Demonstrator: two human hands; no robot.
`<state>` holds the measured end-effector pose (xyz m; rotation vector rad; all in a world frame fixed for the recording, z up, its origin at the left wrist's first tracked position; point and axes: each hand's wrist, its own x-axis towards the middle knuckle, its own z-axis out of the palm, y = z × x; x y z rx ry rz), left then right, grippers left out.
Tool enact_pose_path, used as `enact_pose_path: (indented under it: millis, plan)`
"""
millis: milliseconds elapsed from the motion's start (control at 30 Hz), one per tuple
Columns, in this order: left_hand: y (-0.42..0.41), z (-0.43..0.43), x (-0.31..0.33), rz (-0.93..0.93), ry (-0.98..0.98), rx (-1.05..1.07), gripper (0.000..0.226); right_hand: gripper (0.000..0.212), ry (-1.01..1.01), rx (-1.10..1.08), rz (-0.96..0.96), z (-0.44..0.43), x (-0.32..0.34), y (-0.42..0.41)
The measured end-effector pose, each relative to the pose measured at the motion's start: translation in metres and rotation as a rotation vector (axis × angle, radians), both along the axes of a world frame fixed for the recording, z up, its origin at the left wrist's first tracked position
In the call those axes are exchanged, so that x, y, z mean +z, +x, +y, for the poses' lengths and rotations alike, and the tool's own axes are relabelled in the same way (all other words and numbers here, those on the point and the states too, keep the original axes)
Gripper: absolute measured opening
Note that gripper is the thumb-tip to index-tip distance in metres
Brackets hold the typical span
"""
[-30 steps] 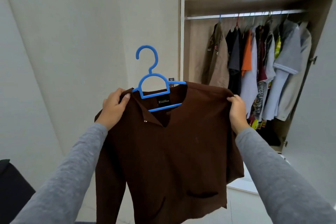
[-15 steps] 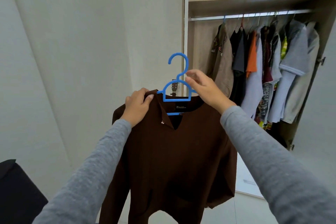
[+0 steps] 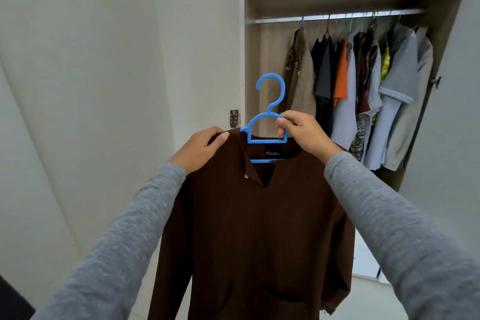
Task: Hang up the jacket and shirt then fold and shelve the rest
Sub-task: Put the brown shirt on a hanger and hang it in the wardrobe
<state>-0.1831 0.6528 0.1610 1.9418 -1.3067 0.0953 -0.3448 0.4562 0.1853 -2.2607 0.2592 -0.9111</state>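
Two hands are up, and the brown shirt (image 3: 254,228) hangs below them on a blue hanger (image 3: 267,141); the right hand (image 3: 304,135) pinches the hanger's loop just under the hook, fingers curled through it, and I'd say that grip is there to take the whole weight and leave the hook free above the knuckles. The left hand (image 3: 200,149) grips the shirt's shoulder by the collar, thumb pressed on the fabric; that looks like a steadying hold, so the cloth doesn't slide off the hanger arm. The neckline sits square between the two hands, label showing, sleeves dangling under both wrists.

Up and beyond the right hand runs the wardrobe rail (image 3: 337,17); hung clothes (image 3: 363,101) crowd the rail out past that hand, while the stretch almost straight above it looks bare, a likely landing spot. The shirt is on its hanger but not yet on the rail; the lift is what's left. The risk is a slipping shoulder once the left hand lets go.
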Motion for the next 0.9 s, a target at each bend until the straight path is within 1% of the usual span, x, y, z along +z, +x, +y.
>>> enact_pose_path:
  millis: [67, 133, 233, 367, 400, 500, 633, 700, 833, 900]
  plan:
    - [0.0, -0.014, 0.006, -0.019, 0.061, -0.029, 0.021, 0.025, 0.011, -0.028, -0.027, -0.018, -0.001, -0.005]
    - [0.0, -0.043, 0.009, -0.062, 0.061, -0.036, 0.022, 0.027, 0.002, -0.065, -0.046, -0.042, 0.0, -0.01]
    - [-0.004, -0.083, 0.006, -0.116, -0.086, 0.01, 0.022, 0.025, -0.04, -0.153, -0.089, -0.068, 0.0, -0.016]
    - [-0.002, -0.125, 0.006, -0.126, -0.264, 0.106, 0.022, 0.01, -0.102, -0.347, -0.158, -0.111, -0.006, -0.042]
    - [0.002, -0.134, 0.007, -0.114, -0.288, 0.121, 0.021, 0.012, -0.127, -0.4, -0.142, -0.124, -0.011, -0.051]
    - [0.014, -0.159, 0.008, -0.07, -0.305, 0.117, 0.021, 0.02, -0.185, -0.54, -0.015, -0.161, -0.027, -0.073]
    - [0.028, -0.204, 0.001, -0.071, -0.26, 0.092, 0.025, 0.017, -0.072, -0.519, 0.018, -0.189, -0.032, -0.076]
    - [0.042, -0.234, -0.005, -0.072, -0.242, 0.074, 0.026, 0.017, -0.03, -0.542, 0.023, -0.208, -0.033, -0.07]
    - [0.072, -0.299, 0.002, -0.107, -0.231, 0.046, 0.025, 0.02, -0.002, -0.605, 0.016, -0.26, -0.021, -0.051]
    - [0.09, -0.334, 0.013, -0.161, -0.244, 0.078, 0.026, 0.021, 0.005, -0.554, 0.031, -0.288, -0.004, -0.037]
